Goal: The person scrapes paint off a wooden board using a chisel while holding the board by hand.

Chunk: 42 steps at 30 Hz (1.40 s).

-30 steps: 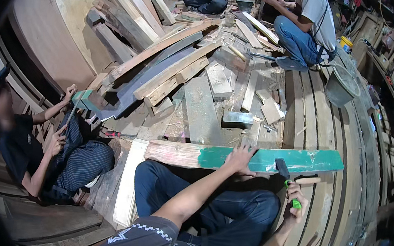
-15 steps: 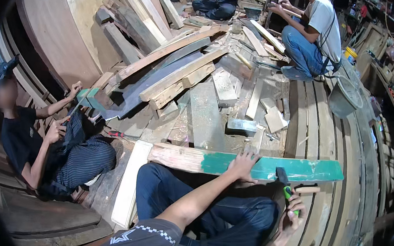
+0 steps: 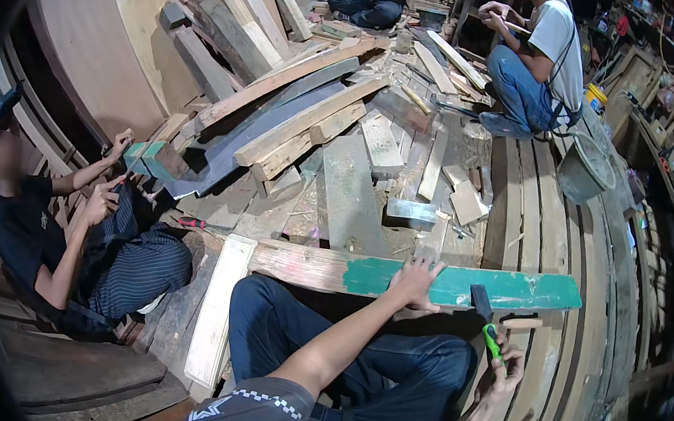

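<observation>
Right hand point(image 3: 503, 369): curled round a green-handled, flat-bladed tool point(image 3: 491, 335).
Left hand point(image 3: 416, 282): spread flat on the plank point(image 3: 526, 290), at 10 o'clock from the right.
Blade angle: best kept low and even, the plank firmly pinned.
Plank: laid crosswise, at 11 o'clock from the right hand; scuffed green coat, bare grain exposed at the 9 o'clock end.

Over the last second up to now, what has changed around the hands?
The right hand has shifted back along the green-handled tool toward the person, baring more of its handle; nothing visibly let go. The left hand stays spread on the part-green beam.
</observation>
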### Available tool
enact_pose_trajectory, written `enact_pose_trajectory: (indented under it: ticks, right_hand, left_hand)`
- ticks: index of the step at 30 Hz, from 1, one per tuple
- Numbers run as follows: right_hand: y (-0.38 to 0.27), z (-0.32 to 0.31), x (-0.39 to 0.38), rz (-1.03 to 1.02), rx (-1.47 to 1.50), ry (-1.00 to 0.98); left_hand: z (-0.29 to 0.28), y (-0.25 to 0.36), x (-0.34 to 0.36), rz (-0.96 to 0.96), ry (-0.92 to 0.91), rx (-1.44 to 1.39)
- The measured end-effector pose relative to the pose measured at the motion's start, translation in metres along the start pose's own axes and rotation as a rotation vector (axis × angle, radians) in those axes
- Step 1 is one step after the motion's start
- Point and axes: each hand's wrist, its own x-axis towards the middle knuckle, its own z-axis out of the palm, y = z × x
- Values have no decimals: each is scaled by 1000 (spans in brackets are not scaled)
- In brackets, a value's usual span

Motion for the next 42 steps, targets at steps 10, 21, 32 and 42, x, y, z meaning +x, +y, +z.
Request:
enact_pose_trajectory:
  ticks: [10, 21, 32, 42]
  right_hand:
    - [-14, -32, 8, 254, -22, 189]
    - [-36, 18, 11, 266, -726, 130]
    - [-26, 36, 0, 372, -1452, -8]
    - [-30, 67, 10, 186, -1373, -161]
  left_hand:
    - [4, 0, -4, 2, 26, -12]
    - [2, 2, -1, 7, 62, -12]
    - [-21, 9, -12, -21, 28, -51]
    - [-24, -1, -9, -80, -36, -6]
